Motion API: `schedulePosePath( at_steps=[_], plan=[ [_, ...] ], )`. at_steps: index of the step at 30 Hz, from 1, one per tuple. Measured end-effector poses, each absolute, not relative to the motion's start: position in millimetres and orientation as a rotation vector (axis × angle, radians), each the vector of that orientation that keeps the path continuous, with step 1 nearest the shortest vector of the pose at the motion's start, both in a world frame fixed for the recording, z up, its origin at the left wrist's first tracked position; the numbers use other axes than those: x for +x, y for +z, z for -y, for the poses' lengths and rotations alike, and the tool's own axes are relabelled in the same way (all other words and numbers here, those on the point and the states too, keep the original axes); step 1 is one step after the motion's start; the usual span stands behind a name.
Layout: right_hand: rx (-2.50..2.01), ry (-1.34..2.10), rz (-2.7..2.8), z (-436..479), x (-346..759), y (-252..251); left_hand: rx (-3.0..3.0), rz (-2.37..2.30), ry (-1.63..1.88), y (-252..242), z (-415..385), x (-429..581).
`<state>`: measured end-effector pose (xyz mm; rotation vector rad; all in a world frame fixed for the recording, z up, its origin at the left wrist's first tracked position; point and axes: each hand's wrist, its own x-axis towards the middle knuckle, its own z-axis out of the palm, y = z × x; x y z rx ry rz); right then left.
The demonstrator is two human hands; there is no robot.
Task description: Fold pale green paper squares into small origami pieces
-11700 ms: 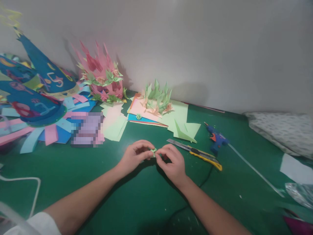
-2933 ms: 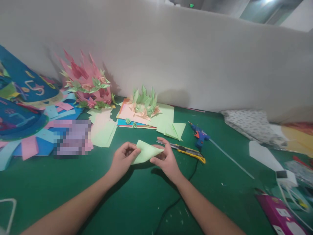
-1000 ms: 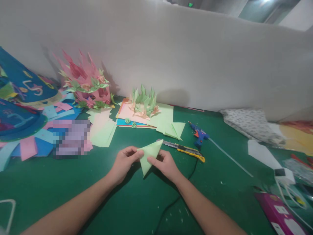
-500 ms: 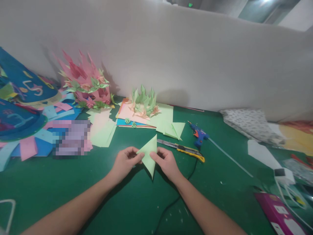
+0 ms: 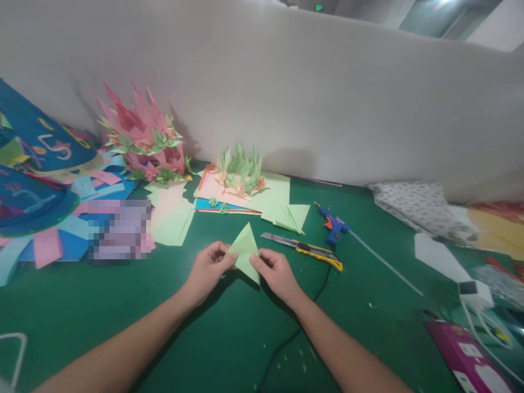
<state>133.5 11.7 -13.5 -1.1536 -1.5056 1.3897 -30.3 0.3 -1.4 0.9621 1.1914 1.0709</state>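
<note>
Between my two hands is a light green paper folded to a triangle, one point up and away from me. My left hand pinches its left side, thumb on top and fingers curled beneath. On the right side my right hand pinches it the same way. The undersides of the fingers are hidden. Just beyond my right hand lies a yellow utility knife with its blade out. Past the knife rests a blue glue gun with a clear glue stick in its back.
Behind are a green paper crown, stacked paper sheets and cut green sheets. Pink paper crowns and blue cone hats stand left. A purple power strip lies front right; a black cord crosses the green table.
The folded paper has turned slightly between my fingers; its upper point has swung left and its lower tip has moved up. Both hands keep their pinch.
</note>
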Motion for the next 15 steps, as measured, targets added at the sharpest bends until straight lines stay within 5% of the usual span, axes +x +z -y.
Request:
schedulePosePath(
  at_steps=[15],
  plan=[
    [-1.250, 1.427, 1.474, -11.4, 133.1, -17.7, 0.862, -1.088, 1.079, -3.4, -1.0, -29.3]
  ],
)
